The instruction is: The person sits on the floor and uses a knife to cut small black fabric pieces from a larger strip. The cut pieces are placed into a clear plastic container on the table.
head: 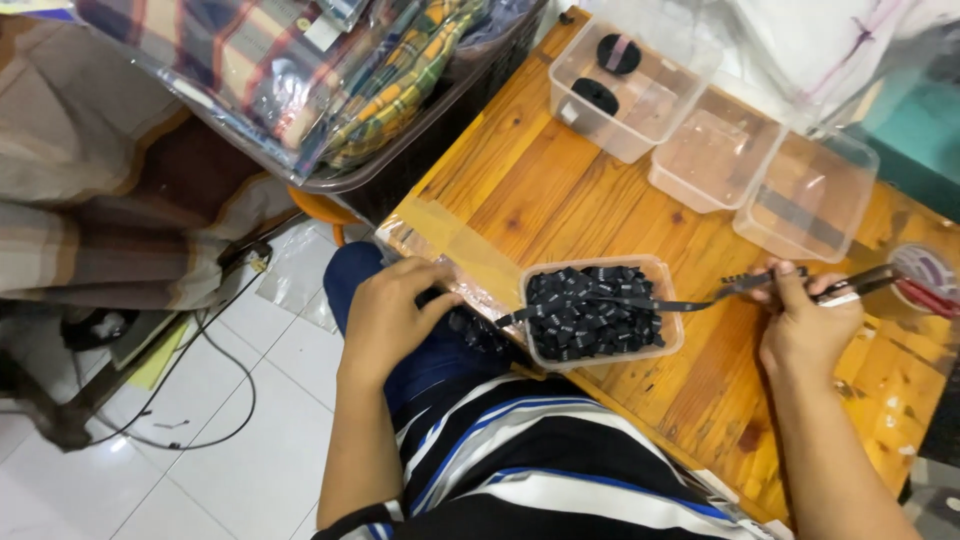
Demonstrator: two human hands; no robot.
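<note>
Person seated at a wooden bench (560, 190), view from above. Left hand (390, 310) sat at the near bench edge, fingers curled shut on the near end of a black ribbon strip (610, 303). The strip ran taut from there, across the top of a clear tub of small black cut pieces (590, 315), to the right hand (805, 325). Right hand was closed on a pair of scissors (860, 283) and also pinched the far end of the strip between thumb and forefinger; blade position could not be read.

Judgement: a clean cut would need the strip kept taut and level over the tub, so the piece dropped inside, with the cut made square to the strip.

Also on the bench, well apart at the far edge: three clear containers in a row, the leftmost (625, 80) holding two black round items. A tape roll (925, 270) lay just beside the scissors.
</note>
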